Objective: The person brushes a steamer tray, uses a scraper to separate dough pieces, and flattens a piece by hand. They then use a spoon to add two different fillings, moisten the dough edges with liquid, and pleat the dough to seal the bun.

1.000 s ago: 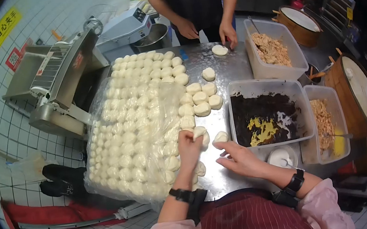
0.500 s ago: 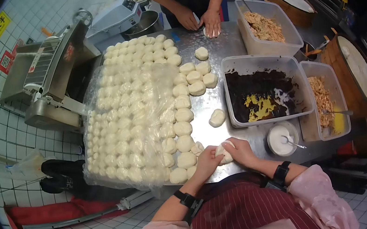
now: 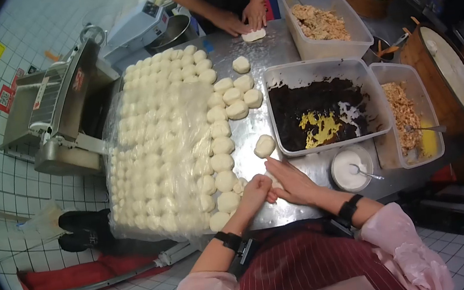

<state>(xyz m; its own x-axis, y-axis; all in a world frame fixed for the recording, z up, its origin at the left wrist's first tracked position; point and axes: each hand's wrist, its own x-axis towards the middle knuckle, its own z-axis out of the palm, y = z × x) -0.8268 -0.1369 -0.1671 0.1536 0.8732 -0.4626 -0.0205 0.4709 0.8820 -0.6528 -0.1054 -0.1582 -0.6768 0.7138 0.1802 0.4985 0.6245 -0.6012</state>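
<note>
Near the front edge of the metal table (image 3: 253, 168), my left hand (image 3: 255, 193) is curled, its fingers closed at the edge of a dough piece (image 3: 274, 181). My right hand (image 3: 292, 183) lies over that same dough with its fingers stretched out and together, covering most of it. A single dough ball (image 3: 264, 146) rests just beyond my right fingertips. To the left of my hands stand many rows of dough balls (image 3: 222, 162), partly under a clear plastic sheet (image 3: 150, 150).
Right of my hands are a bowl of white powder (image 3: 346, 179) with a spoon, a tub of dark filling (image 3: 321, 105), two tubs of orange filling (image 3: 318, 23) (image 3: 402, 109) and steamers (image 3: 450, 75). Across the table, a co-worker's hands (image 3: 244, 20) press flattened dough. A machine (image 3: 67, 109) stands left.
My right hand has gone from pinching the dough to lying stretched over it. The co-worker's hands have shifted, uncovering their flattened dough. The whole view has moved slightly.
</note>
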